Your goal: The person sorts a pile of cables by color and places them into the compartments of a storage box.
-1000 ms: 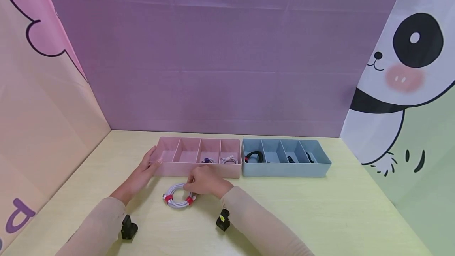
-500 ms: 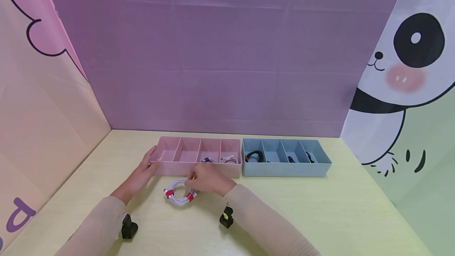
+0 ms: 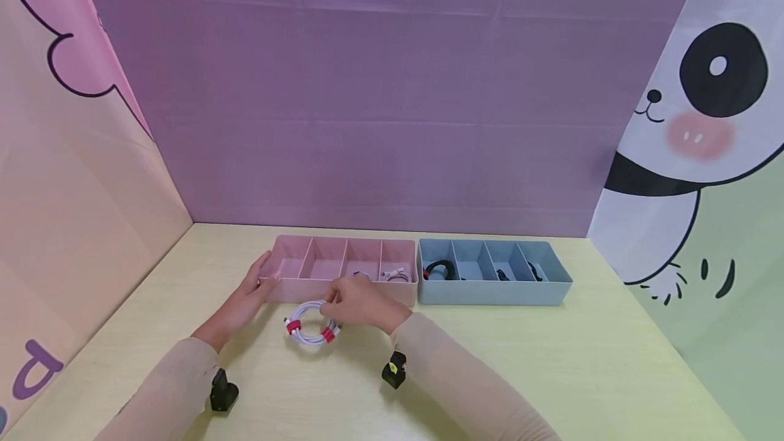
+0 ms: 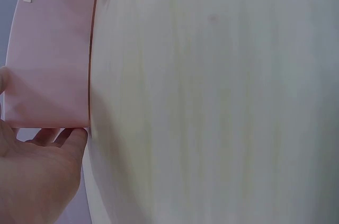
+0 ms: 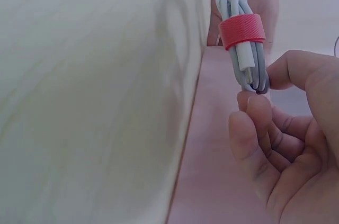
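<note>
A coiled white charging cable (image 3: 301, 335) with red straps is pinched between the thumb and fingers of my right hand (image 3: 363, 303). The coil hangs tilted just in front of the pink divided box (image 3: 294, 290). In the right wrist view, a metal plug end (image 5: 246, 60) lies along the coil below a red strap (image 5: 242, 29). My left hand (image 3: 243, 299) holds the box's left front corner. Its thumb is at the rim and its fingers (image 4: 77, 138) lie against the end wall. Two of the box's compartments hold light-coloured cables, one of them a white cable (image 3: 397, 275).
Right beside the pink box stands a blue divided box (image 3: 490, 292). A coiled black cable (image 3: 439, 268) and other black cables lie in its compartments. A purple backdrop (image 3: 392, 121) rises behind the wooden table (image 3: 582, 359). Black wrist cameras are strapped near both sleeves.
My right hand has raised the cable coil slightly, bringing it closer to the pink box's front and partly covering the third compartment. My left hand has stayed at the box's corner.
</note>
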The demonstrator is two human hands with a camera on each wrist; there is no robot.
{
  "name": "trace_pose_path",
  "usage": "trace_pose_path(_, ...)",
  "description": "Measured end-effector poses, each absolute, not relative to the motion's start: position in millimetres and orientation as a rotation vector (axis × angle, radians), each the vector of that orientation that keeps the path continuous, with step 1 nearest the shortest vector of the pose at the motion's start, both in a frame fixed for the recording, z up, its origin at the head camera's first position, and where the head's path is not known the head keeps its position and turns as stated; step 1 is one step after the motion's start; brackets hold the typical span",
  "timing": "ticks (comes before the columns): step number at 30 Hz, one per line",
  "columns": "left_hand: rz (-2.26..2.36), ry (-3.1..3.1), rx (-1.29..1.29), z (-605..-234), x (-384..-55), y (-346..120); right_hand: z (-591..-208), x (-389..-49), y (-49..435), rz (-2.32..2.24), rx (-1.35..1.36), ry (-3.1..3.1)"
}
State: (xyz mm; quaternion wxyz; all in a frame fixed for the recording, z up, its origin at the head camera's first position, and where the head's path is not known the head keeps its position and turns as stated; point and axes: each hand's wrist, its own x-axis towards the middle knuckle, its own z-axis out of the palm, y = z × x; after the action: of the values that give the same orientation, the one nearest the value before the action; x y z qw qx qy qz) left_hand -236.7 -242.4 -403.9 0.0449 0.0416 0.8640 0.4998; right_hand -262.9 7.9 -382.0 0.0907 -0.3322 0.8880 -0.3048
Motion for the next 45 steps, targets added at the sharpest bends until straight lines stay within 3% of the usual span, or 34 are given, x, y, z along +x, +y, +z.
trace_pose_path(17, 1.512, 2.650, 0.129, -404, -236, -242, -366, -274, 18, -0.980, -0.999, 2.676)
trace_pose_path(45, 1.556, 2.609, 0.148, -408, -240, -242, -355, -301, 23, -1.279, -0.680, 2.626)
